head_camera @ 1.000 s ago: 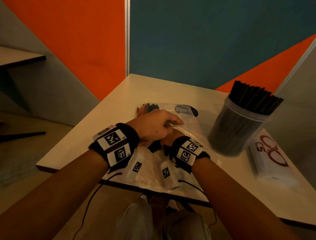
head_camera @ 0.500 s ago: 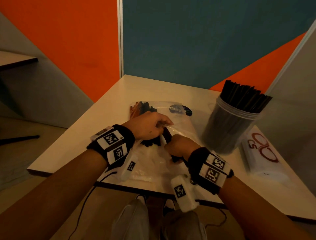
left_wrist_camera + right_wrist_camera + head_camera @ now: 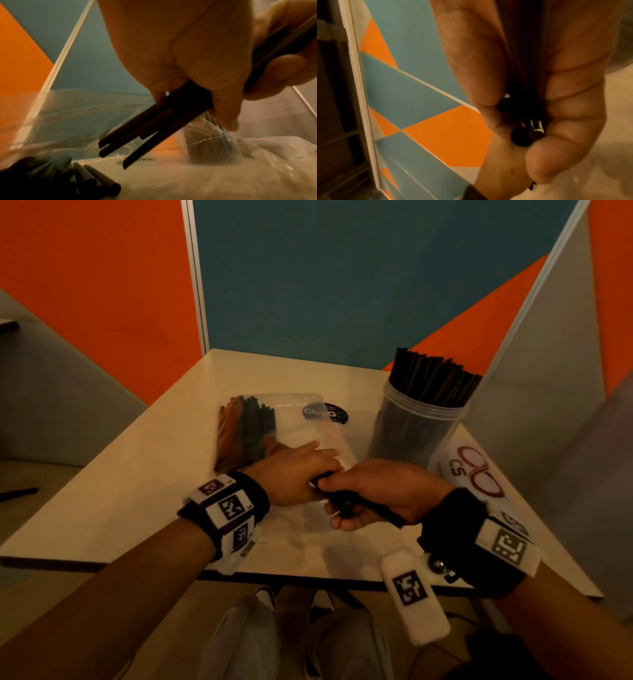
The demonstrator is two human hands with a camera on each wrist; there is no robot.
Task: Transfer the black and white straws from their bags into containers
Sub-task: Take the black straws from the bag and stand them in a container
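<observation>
A clear plastic bag (image 3: 294, 429) lies flat on the table, with black straws (image 3: 250, 429) still inside at its far left end. My right hand (image 3: 330, 503) grips a bundle of black straws (image 3: 363, 506) just in front of the bag; their round ends (image 3: 520, 136) show between thumb and fingers. My left hand (image 3: 305, 470) lies over the bag's near end. Its fingers (image 3: 223, 102) curl round the same bundle (image 3: 154, 125), and one fingertip presses crumpled plastic. A clear round container (image 3: 411, 436) at the right is packed with upright black straws (image 3: 431, 378).
A sealed bag of white straws (image 3: 476, 474) with a red logo lies at the table's right edge, beside the container. Orange and teal partition walls close off the back. The table's front edge (image 3: 291, 575) is close to my body.
My right hand has come out from under the left, moving right and toward me with a bundle of black straws. The left hand stays on the bag.
</observation>
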